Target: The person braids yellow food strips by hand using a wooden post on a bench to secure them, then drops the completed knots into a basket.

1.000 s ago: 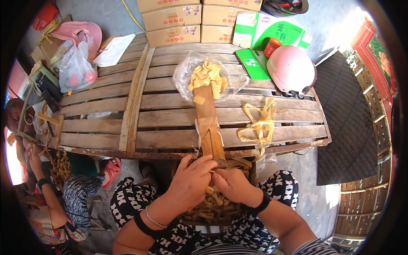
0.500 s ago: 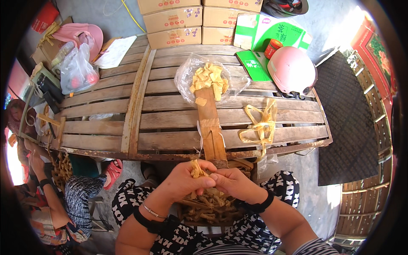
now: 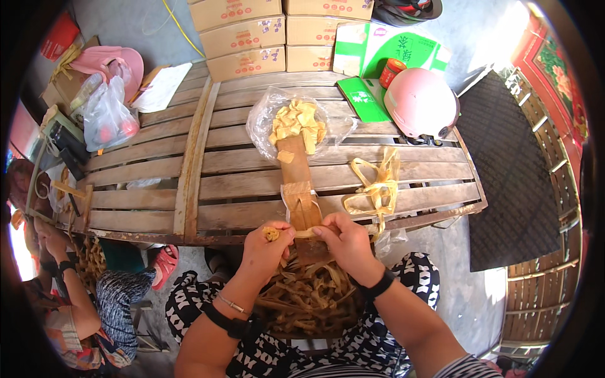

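A pale tan strip (image 3: 306, 233) is stretched flat across the near part of a narrow wooden board (image 3: 295, 170). My left hand (image 3: 266, 249) grips its left end, with a crumpled bit of the same stuff poking up from the fist. The right hand (image 3: 348, 244) pinches the other end between thumb and fingers. Below both hands, between my knees, lies a heap of brown, dry-looking strips (image 3: 309, 296) in a container. The board runs over the table edge to a clear plastic bag (image 3: 258, 126) holding yellowish flat pieces (image 3: 296, 120). One loose piece (image 3: 285, 157) rests on the board.
On the slatted wooden table (image 3: 246, 183) lie a knotted yellow plastic bag (image 3: 381, 186), a pink helmet (image 3: 421, 102) and a green carton (image 3: 365, 97). Cardboard boxes (image 3: 246, 63) are stacked behind. At left sits another person (image 3: 82, 302); a dark mat (image 3: 510, 183) is at right.
My hands have moved up and apart, from close together over the heap to the board. The strip is now spread between them. The view has shifted slightly.
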### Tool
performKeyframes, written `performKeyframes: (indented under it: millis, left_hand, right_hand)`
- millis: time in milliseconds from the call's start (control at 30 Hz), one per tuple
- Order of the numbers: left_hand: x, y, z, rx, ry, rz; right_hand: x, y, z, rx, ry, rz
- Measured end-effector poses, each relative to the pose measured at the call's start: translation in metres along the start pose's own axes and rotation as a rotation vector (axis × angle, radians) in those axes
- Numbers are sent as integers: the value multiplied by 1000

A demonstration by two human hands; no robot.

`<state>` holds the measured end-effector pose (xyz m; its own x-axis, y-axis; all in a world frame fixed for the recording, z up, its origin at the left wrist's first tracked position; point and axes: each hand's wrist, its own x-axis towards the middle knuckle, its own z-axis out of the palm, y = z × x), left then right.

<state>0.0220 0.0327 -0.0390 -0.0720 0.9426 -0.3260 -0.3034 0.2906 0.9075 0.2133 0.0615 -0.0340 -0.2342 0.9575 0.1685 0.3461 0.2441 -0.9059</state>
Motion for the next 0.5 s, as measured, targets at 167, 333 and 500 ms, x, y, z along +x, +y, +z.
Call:
performKeyframes:
  millis: [167, 333, 500]
  left_hand:
    - [7, -17, -20, 122, 132, -39]
    - [5, 8, -19, 33, 274, 125]
    - [5, 19, -15, 45, 206, 126]
  right_hand:
    - [6, 10, 1, -264, 101, -11]
    - [0, -27, -23, 256, 335, 22]
    - [-12, -151, -107, 606, 408, -488]
